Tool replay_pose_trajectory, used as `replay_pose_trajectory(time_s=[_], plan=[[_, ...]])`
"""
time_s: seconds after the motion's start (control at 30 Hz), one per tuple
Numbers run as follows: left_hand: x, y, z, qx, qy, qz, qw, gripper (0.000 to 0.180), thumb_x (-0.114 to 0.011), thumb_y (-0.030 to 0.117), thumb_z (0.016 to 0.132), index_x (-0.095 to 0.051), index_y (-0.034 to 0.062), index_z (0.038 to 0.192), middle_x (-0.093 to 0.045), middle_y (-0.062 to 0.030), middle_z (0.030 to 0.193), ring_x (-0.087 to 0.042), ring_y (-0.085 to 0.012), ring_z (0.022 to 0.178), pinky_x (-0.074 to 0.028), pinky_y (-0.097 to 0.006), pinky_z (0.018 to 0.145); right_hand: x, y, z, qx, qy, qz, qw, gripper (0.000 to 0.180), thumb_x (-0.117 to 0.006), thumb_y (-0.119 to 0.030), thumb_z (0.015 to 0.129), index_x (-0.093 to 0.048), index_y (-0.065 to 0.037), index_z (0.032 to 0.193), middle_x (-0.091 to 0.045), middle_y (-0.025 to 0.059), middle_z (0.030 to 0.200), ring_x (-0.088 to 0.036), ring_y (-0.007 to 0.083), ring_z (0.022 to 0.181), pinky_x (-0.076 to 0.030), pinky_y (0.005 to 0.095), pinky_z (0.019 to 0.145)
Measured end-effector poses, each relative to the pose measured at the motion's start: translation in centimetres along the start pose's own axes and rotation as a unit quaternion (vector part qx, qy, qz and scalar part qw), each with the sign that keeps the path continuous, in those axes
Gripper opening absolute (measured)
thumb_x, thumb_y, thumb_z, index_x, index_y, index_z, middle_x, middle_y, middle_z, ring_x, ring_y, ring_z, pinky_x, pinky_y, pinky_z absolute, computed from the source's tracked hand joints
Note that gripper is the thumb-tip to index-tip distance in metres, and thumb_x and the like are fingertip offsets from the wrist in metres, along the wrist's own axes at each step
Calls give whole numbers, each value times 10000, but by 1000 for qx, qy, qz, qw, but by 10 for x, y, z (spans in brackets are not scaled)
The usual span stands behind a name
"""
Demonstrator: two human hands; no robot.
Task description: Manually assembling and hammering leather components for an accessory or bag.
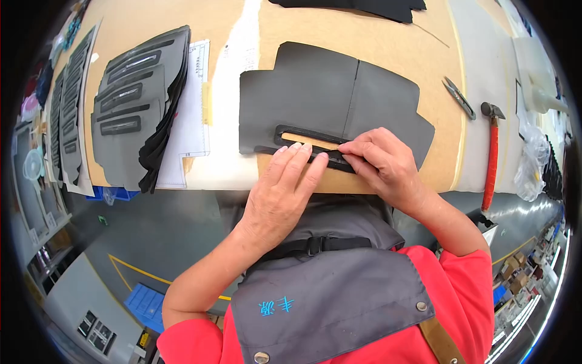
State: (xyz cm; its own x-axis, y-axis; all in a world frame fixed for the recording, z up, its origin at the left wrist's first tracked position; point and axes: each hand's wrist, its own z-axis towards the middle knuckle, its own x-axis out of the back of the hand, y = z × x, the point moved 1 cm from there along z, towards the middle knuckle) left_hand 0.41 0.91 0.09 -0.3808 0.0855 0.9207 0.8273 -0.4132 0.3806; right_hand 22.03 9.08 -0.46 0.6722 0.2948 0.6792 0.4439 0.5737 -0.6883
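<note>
A dark grey cut panel (303, 91) lies flat before me, with a seam running down its right half. Near its front edge is a long slot (303, 139) with a black border, and tan tabletop shows through it. My left hand (279, 194) rests with fingers stretched out, fingertips pressing on the slot's near side. At the slot's right end, my right hand (388, 167) pinches the black edging strip (341, 161) between thumb and fingers. Its fingers partly hide that end of the strip.
Left of the panel lie a stack of grey slotted panels (130, 115) and a white paper pattern (194, 109). Thread snips (459, 99) and a red-handled hammer (491, 151) lie to the right. More black pieces (357, 6) lie at the far edge.
</note>
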Motion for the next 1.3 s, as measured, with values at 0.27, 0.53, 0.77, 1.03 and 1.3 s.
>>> replay_pose_trajectory(time_s=[0.27,0.53,0.77,1.03,1.3], plan=[[2,4,5,15,34,-2,999,587,-586,-128,819,-576,-6,1393,-557,-144,1309,-535,-322,1274,-479,-427,1108,-2,3,-2,53,14,-17,998,274,-772,39,755,-741,-52,1011,-652,57,888,-615,231,769,-520,347,638],[2,1,1,-5,35,-5,999,579,-604,-58,823,-594,41,1393,-562,-159,1314,-547,-330,1260,-477,-449,1114,3,7,-8,123,-16,-70,990,343,-716,-20,752,-737,-39,1094,-656,64,953,-620,226,802,-543,342,662],[1,1,1,-2,21,-12,1000,683,-581,-147,767,-633,123,1393,-535,-161,1346,-532,-345,1266,-482,-469,1120,6,10,-5,168,-30,-81,982,368,-702,-52,722,-723,-11,1087,-659,95,984,-634,249,826,-558,358,693],[1,2,1,6,21,-23,1000,700,-578,-150,774,-616,130,1414,-537,-150,1343,-528,-349,1262,-483,-462,1114,6,6,-3,198,-24,-100,975,397,-691,-63,674,-716,32,1059,-647,101,987,-635,248,828,-563,364,720],[2,6,6,35,28,-41,998,654,-579,-143,811,-600,99,1418,-543,-144,1307,-528,-354,1237,-489,-455,1087,5,8,-6,205,-14,-102,973,399,-691,-79,678,-718,34,1061,-638,98,970,-632,246,834,-558,359,708]])
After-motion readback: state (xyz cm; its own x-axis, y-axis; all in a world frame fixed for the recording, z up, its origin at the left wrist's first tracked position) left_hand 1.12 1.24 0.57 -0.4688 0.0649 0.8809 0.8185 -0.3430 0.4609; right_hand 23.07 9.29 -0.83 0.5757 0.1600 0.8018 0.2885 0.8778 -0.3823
